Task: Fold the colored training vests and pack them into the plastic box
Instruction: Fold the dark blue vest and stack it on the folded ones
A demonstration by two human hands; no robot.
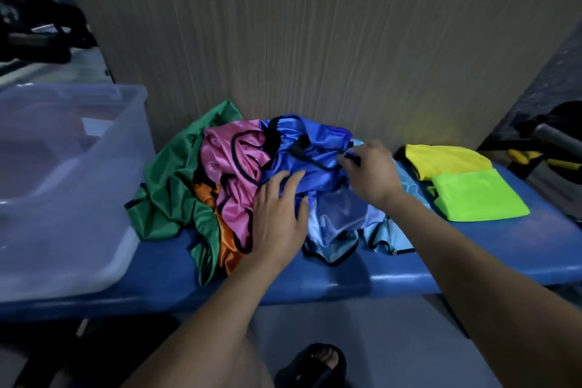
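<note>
Hands (278,214) (370,172) rest on blue vest (315,164) atop pile.

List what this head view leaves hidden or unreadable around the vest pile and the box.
- Translucent plastic box: left part cut off by the frame edge; contents blurred behind its cloudy wall.
- Orange vest: mostly buried under the green vest and pink vest.
- Right hand: its fingertips curl into the royal blue vest, hiding the exact grip.
- Vest count: unreadable in the tangle.

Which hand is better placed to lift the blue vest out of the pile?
Right. The right hand already pinches the blue vest at its black trim, while the left hand only rests flat on the pile.
</note>
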